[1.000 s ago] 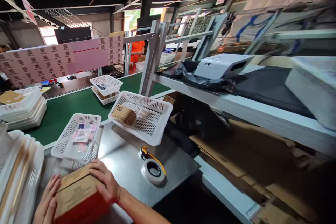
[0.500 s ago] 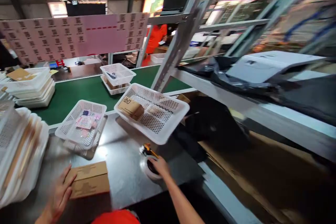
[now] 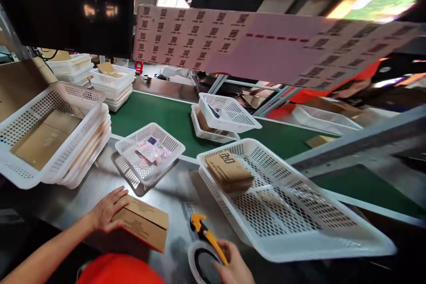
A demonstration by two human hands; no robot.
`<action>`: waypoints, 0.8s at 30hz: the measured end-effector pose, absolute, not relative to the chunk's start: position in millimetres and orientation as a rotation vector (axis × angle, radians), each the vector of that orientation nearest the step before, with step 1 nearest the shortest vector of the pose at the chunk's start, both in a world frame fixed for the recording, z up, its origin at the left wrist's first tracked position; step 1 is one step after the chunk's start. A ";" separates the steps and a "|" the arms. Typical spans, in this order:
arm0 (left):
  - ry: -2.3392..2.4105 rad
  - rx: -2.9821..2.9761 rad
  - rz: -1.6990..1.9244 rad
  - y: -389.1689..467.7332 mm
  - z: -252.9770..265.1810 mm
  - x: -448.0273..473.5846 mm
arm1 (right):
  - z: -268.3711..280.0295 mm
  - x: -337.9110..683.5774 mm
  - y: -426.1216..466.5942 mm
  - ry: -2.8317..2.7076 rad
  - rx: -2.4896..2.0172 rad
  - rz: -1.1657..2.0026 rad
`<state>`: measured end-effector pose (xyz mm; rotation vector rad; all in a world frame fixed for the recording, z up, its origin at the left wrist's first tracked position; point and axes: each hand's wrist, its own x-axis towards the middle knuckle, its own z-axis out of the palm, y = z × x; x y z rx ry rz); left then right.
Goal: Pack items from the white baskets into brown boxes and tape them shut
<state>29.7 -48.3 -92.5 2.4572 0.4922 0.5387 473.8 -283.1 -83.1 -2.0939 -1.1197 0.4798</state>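
Note:
My left hand (image 3: 108, 209) rests on the left end of a closed cardboard box (image 3: 146, 219), its fingers spread over the top and the thumb toward the near side. The box sits on the metal table (image 3: 179, 206) in front of me. At the lower middle, my right hand (image 3: 234, 266) is closed around a tape dispenser (image 3: 209, 237) with a yellow handle and a large roll of tape. Right of it, a big white basket (image 3: 282, 248) holds a smaller cardboard box (image 3: 229, 171). A small white basket (image 3: 121, 146) with pink packets (image 3: 151, 151) stands beyond my left hand.
Stacked white baskets (image 3: 80, 159) stand at the left, the top one with a cardboard box inside. A green conveyor (image 3: 156, 111) runs behind the table, carrying more baskets (image 3: 229, 111). A dark monitor (image 3: 73, 4) and a code-covered board (image 3: 266, 49) hang above.
The view has swung left and closer, so the baskets appear further right. My left hand stays on the box, and my right hand stays on the tape dispenser.

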 end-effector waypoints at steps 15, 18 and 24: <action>0.601 2.299 0.535 -60.6 -64.2 36.9 | -5.6 353.3 -169.8 -2.258 -1.251 0.121; 0.943 1.928 0.871 -84.4 -52.1 51.9 | -11.2 363.0 -174.8 -2.252 -1.240 0.151; 0.988 0.528 0.695 -126.7 -21.8 107.2 | -6.5 362.4 -176.7 -2.329 -1.293 0.146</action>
